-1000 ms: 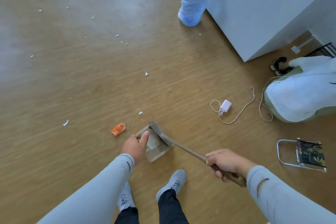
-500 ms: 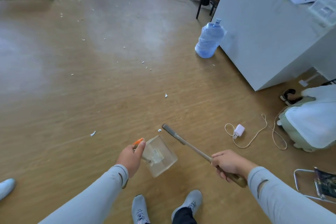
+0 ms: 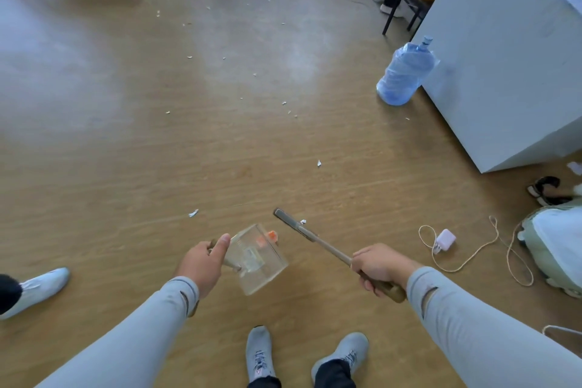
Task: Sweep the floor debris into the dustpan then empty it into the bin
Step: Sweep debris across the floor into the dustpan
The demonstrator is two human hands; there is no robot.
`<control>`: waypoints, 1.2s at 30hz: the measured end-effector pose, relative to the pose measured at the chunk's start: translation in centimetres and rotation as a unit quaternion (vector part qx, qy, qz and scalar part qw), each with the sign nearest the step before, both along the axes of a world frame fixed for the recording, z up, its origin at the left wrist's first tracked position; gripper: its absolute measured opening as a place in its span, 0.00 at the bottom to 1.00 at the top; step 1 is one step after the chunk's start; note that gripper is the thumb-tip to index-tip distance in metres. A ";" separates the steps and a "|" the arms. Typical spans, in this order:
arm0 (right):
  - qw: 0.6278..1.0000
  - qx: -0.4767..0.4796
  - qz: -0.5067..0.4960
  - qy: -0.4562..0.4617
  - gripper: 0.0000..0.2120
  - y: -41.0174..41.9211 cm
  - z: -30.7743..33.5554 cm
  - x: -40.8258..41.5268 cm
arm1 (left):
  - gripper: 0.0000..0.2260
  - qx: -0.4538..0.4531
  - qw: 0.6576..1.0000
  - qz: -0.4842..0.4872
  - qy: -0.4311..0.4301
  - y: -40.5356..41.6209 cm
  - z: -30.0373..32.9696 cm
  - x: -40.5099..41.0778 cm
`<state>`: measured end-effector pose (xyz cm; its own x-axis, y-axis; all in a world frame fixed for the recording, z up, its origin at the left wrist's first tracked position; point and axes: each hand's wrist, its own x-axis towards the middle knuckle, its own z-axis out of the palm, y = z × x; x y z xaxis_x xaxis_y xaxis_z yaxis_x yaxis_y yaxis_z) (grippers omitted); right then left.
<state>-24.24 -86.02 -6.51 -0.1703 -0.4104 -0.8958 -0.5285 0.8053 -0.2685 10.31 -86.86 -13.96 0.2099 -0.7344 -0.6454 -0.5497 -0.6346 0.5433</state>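
In left hand (image 3: 201, 264), clear dustpan (image 3: 256, 258)

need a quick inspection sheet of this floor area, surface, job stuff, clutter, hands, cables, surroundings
surface: brown wood-look floor, glare patch in the far middle.
job's things: clear dustpan raised off the floor, orange piece inside; brush with a long handle; white scraps scattered on the floor; no bin seen.
clutter: water bottle by the white counter; black shoe; pale bag at right.
hands: left hand grips the dustpan's handle; right hand grips the brush handle.
cables: white charger with a looped cord on the floor at right.
surroundings: table legs and another person's legs at the far edge; someone's shoe at left.
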 end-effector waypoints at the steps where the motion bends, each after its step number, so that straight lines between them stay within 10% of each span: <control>1: 1.000 0.002 0.003 0.001 0.14 -0.4 -0.1 0.6 | 0.28 0.000 1.000 0.004 -0.004 0.0 -0.1 0.6; 21: 0.994 0.002 0.106 0.006 0.03 -6.7 -9.7 9.8 | 0.29 0.052 0.994 0.028 -0.094 -4.6 -5.6 7.8; 28: 0.994 0.083 0.033 -0.058 0.21 -7.2 -7.5 6.5 | 0.28 0.051 0.996 0.028 -0.073 -4.6 -5.5 7.3; 36: 0.999 0.025 0.009 -0.046 0.15 -6.7 -5.6 6.3 | 0.27 0.044 0.996 0.019 -0.076 -4.6 -4.7 7.1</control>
<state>-17.90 -92.69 -12.13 -0.0791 -0.3664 -0.9271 -0.5179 0.8098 -0.2758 17.39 -91.49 -18.69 0.3379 -0.6654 -0.6656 -0.5958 -0.6987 0.3960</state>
